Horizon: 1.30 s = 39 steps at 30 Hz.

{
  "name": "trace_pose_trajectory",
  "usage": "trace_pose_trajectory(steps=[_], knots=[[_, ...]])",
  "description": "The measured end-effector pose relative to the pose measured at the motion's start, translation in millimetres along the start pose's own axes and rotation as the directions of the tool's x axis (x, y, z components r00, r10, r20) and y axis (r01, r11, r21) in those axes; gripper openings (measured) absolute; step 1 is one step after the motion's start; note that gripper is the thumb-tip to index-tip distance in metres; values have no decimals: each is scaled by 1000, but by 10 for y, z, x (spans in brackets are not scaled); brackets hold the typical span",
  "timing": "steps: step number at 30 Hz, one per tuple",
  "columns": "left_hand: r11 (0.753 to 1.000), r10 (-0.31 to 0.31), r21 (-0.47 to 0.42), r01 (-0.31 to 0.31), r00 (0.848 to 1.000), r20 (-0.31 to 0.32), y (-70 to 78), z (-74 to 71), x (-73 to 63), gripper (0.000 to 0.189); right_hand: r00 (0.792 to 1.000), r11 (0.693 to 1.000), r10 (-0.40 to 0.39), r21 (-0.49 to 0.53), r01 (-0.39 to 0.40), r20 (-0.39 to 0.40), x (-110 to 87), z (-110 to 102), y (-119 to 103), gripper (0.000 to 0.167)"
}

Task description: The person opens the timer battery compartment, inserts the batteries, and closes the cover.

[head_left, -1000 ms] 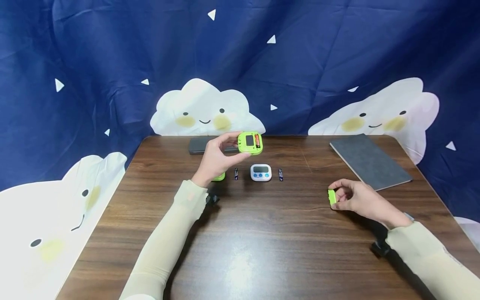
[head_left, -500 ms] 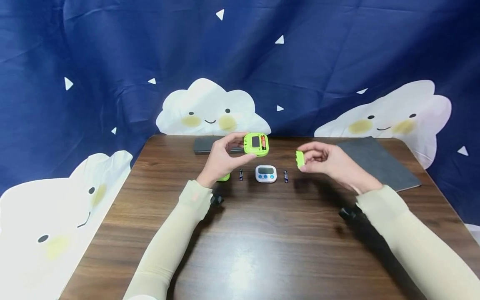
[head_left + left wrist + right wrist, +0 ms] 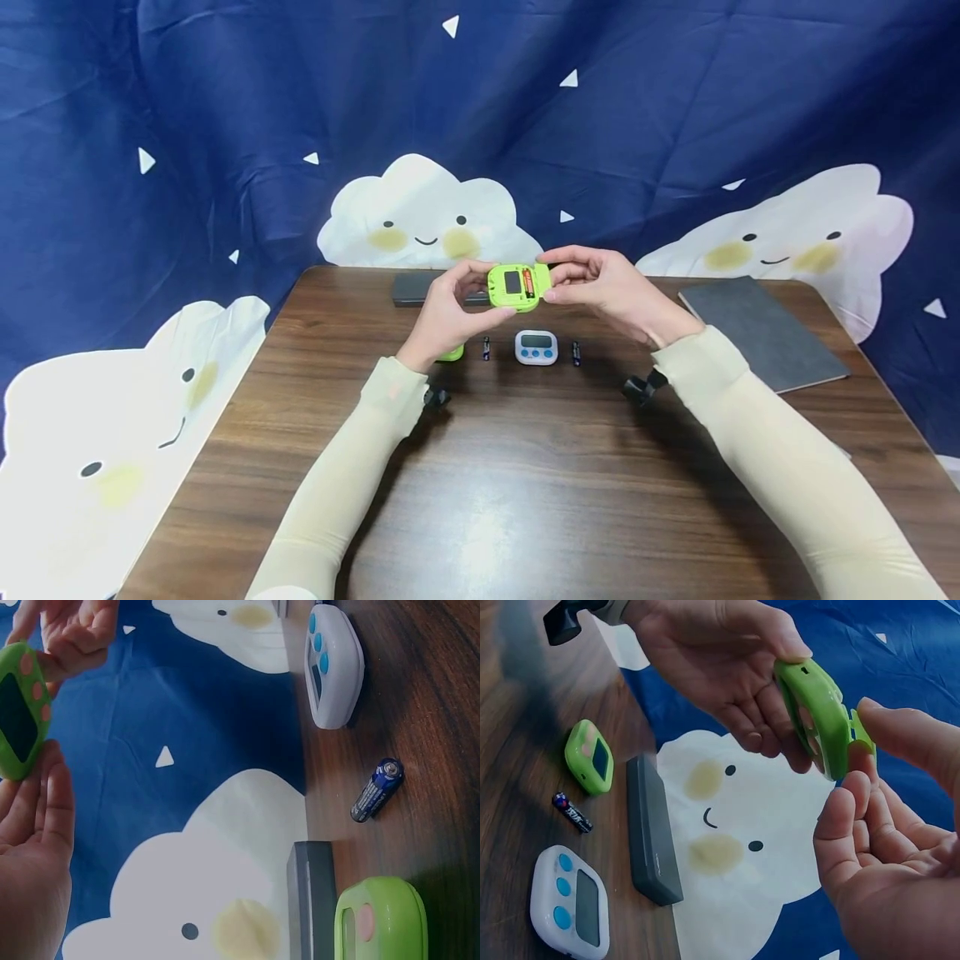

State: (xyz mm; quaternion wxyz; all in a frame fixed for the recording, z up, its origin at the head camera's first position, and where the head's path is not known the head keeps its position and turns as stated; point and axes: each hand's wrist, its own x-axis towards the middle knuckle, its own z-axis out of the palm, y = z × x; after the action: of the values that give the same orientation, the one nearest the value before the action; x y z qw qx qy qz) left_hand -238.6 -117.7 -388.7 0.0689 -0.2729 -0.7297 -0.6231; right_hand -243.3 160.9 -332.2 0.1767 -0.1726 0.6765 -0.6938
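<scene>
The left hand (image 3: 442,315) grips the green timer (image 3: 513,286) by its edge above the wooden table (image 3: 480,467), its back toward the head camera and an orange-red battery (image 3: 528,283) lying in the uncovered slot, while the right hand (image 3: 611,292) pinches the small green cover (image 3: 542,283) beside that slot. Below, the white timer (image 3: 536,347) (blue buttons and screen in view) lies between two dark-blue batteries (image 3: 576,353).
</scene>
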Motion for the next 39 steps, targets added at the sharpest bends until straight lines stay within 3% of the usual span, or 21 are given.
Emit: trace_pose_trajectory(steps=[5,11,18,24,39], knots=[[1000,7,0,-7,1000,3,-10,-2,0,57,1000,1000,-5,-5,5,1,33,33,-30,60],[1000,19,-7,-19,1000,2,-17,5,2,57,1000,989,-13,-148,9,-24,45,79,-72,55],[1000,23,-15,-23,1000,3,-29,20,-2,57,997,941,-53,-338,28,-65,11,112,-118,52],[999,24,-22,-24,1000,3,-37,25,-5,56,993,896,-96,-440,58,-64,-7,144,-130,50],[997,16,-69,-18,1000,-18,-23,40,12,55,987,899,-158,-419,128,-36,-12,119,-36,50]])
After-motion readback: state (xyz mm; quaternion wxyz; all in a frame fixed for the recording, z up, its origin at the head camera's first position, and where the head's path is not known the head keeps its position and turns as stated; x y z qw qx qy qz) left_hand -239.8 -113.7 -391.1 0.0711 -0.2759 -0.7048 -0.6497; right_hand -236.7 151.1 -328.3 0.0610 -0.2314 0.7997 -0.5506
